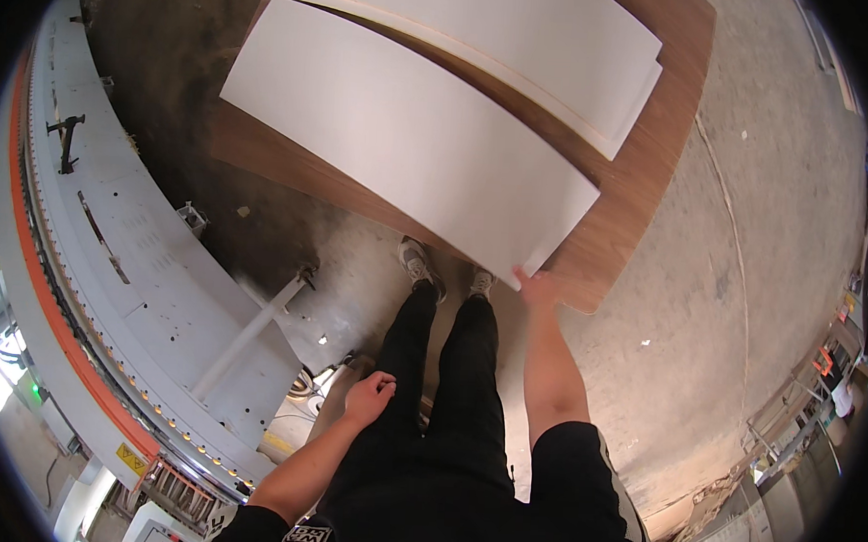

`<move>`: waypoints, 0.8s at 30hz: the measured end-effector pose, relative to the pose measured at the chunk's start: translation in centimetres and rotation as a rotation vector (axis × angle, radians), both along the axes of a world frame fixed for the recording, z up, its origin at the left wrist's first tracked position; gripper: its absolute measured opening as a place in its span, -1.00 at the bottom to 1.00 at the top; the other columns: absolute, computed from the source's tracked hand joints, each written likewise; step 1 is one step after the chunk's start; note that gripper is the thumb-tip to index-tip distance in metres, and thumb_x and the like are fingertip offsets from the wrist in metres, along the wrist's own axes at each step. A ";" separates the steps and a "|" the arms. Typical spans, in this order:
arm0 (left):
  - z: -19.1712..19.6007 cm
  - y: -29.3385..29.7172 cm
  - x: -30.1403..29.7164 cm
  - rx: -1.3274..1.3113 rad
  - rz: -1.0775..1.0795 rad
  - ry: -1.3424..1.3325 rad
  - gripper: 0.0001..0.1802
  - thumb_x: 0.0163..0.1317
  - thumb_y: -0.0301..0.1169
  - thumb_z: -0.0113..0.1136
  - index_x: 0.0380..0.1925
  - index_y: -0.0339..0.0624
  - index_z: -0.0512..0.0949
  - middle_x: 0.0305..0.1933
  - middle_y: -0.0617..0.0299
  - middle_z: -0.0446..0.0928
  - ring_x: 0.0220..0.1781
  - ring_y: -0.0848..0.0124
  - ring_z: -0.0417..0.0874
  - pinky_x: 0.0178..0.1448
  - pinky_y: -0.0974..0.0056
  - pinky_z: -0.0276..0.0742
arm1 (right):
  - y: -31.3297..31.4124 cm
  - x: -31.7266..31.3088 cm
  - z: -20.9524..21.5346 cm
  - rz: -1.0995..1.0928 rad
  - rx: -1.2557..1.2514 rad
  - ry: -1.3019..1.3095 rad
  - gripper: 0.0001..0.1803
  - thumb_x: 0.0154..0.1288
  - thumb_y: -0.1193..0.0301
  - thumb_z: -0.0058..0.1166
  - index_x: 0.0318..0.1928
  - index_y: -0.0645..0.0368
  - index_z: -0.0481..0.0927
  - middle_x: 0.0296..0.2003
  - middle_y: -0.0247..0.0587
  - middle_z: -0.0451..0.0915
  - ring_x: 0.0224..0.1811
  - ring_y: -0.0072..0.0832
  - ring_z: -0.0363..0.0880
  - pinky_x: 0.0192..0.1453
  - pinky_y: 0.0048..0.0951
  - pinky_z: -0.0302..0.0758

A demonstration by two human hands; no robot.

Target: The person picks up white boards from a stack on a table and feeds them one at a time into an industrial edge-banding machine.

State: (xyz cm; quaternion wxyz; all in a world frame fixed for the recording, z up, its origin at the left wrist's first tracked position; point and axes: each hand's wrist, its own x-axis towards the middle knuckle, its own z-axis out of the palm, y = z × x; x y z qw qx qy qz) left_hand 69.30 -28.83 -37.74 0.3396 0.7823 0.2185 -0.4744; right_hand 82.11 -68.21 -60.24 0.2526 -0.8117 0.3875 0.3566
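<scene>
My right hand [534, 287] reaches forward and grips the near corner of a long white panel [402, 137] lying on a brown wood-grain board [645, 174]. A second white panel [525, 40], stacked on another one, lies farther back on the same board. My left hand [370, 395] hangs by my thigh, fingers loosely curled, holding nothing. My black trousers and grey shoes [420, 267] stand just before the board's near edge.
A long grey machine [129, 284] with an orange stripe and a conveyor track curves along the left. A white metal strut [254, 330] braces it to the floor. Concrete floor [728, 286] spreads right; racks and clutter [820, 389] sit at the far right.
</scene>
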 end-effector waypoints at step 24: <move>-6.4 -0.6 18.0 -0.682 1.174 0.184 -0.58 0.46 -0.05 0.13 0.10 -0.11 0.53 0.01 0.25 0.64 0.00 0.36 0.66 0.06 0.16 0.59 | -4.8 -15.8 34.9 -0.301 0.325 -0.185 -0.39 0.17 0.29 0.45 0.15 0.33 0.55 0.05 -0.10 0.65 0.07 -0.32 0.60 0.18 -0.29 0.50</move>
